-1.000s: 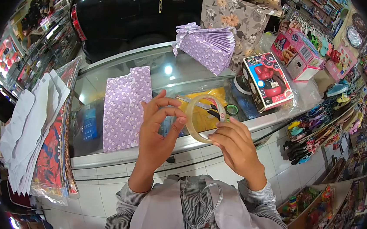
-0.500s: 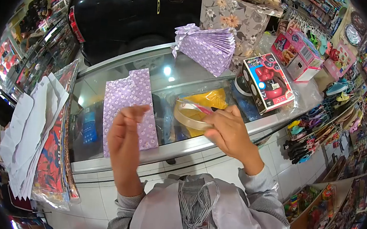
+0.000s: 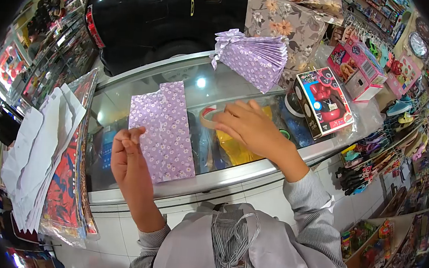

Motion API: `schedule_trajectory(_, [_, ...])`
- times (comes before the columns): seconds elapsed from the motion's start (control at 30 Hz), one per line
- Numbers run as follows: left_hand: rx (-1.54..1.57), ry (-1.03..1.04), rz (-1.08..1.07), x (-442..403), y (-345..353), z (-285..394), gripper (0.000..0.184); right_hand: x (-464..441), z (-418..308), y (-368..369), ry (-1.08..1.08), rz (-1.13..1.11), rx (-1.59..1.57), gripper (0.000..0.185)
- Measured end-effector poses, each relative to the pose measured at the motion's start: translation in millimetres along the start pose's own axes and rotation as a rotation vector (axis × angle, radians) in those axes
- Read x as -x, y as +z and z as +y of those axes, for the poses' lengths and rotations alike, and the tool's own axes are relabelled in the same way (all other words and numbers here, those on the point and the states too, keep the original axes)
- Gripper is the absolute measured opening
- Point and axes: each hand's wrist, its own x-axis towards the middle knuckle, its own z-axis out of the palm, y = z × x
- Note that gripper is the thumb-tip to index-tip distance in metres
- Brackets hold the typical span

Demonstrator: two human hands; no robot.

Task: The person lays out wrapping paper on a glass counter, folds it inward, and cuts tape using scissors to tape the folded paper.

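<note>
My left hand is raised beside the lower left of the purple floral paper piece, thumb and fingertips pinched together. Whatever is in that pinch, if anything, is too small to make out. My right hand curls, palm down, over the right side of a roll of clear tape, its fingertips hidden behind the hand. Under the right hand shows a yellow packet. The paper piece lies flat on the glass counter, its top edge stepped. Farther back stands a pleated purple floral paper bag with a bow.
The glass counter has a metal front edge. At its right stand a boxed game controller, a pink box and a large flower-wrapped package. White paper sheets lie at left. A black car stands behind.
My right hand has turned palm down and moved slightly left and up with the tape roll, now low over the counter. My left hand has moved left and down, off the paper's middle.
</note>
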Motion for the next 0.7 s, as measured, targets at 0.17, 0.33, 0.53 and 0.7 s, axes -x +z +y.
schedule_trajectory(0.17, [0.02, 0.051, 0.063, -2.2, -21.4, -7.6, 0.012, 7.2, -0.4, -5.1, 0.063, -0.164, -0.496, 0.018])
schedule_trajectory(0.33, [-0.149, 0.112, 0.14, 5.3, -3.7, -10.9, 0.031, -5.1, 13.3, -1.7, 0.087, 0.015, -0.365, 0.014])
schedule_trajectory(0.53, [-0.388, 0.363, 0.122, 18.9, 21.1, -4.6, 0.054, -17.4, 22.4, 24.3, 0.059, 0.019, -0.134, 0.016])
schedule_trajectory(0.7, [-0.445, 0.256, 0.151, 26.3, 8.8, -8.9, 0.052, -5.7, 17.7, 28.6, 0.108, -0.102, -0.066, 0.025])
